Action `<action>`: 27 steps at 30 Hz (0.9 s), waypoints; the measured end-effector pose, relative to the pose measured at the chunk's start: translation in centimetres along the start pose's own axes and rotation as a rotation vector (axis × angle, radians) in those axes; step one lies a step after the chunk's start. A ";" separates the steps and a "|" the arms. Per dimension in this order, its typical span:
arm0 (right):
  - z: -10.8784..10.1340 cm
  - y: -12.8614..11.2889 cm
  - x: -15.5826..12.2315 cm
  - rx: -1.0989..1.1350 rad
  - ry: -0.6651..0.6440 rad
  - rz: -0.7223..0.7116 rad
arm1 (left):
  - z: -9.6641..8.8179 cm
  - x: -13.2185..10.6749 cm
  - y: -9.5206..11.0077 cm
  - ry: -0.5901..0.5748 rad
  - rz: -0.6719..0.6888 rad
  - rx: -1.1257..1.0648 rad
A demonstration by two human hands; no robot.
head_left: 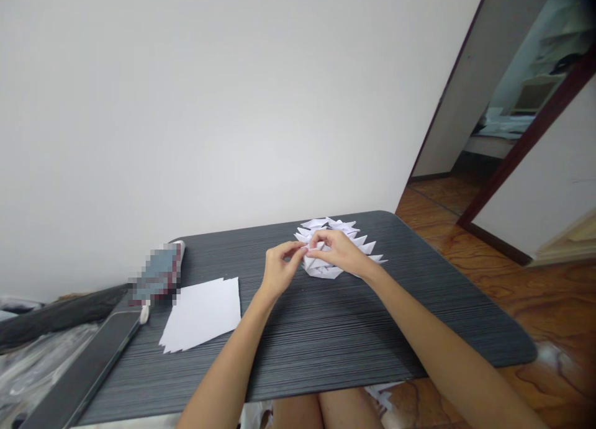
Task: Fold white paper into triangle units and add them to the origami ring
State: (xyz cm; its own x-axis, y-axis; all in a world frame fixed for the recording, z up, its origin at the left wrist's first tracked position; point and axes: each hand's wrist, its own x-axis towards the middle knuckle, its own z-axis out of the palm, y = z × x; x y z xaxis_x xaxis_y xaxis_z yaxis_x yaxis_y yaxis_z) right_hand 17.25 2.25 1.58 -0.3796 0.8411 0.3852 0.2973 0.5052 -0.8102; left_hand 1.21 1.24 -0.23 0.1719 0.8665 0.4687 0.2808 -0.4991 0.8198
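My left hand [279, 269] and my right hand [339, 254] meet over the table, both with thumb and fingers pinched together. Between them is a piece of folded white paper [315, 262], partly covered by the fingers. Right behind and around it lie several folded paper boats [342, 226] with pointed ends, grouped close together. My right hand and wrist hide part of that group. Where the held paper ends and the boats behind begin is hard to make out. A stack of square white paper sheets [205, 314], slightly fanned, lies to the left of my left forearm.
The dark ribbed table [298, 361] stands against a white wall [233, 106]. On its left side are a blurred-out object [161, 270] and a long dark flat object [100, 361]. White paper scraps [384, 395] show below the front edge. A doorway opens at right.
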 end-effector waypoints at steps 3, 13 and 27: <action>0.0 0.0 0.3 0.093 0.099 -0.033 | 0.3 0.1 -0.1 0.099 -0.065 -0.146; -0.3 0.2 0.5 0.423 0.054 0.194 | 0.6 0.2 -0.3 0.233 -0.118 -0.307; -0.6 0.8 0.4 0.406 0.080 0.210 | 0.9 -0.2 0.1 0.170 -0.105 -0.272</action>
State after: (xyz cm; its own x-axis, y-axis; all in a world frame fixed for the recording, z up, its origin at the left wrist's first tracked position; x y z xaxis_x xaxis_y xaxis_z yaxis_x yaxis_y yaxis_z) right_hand 17.84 3.14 1.39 -0.2744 0.9375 0.2139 -0.0126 0.2190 -0.9757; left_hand 2.06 0.98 -0.58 -0.0114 0.9135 0.4067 0.0225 -0.4064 0.9134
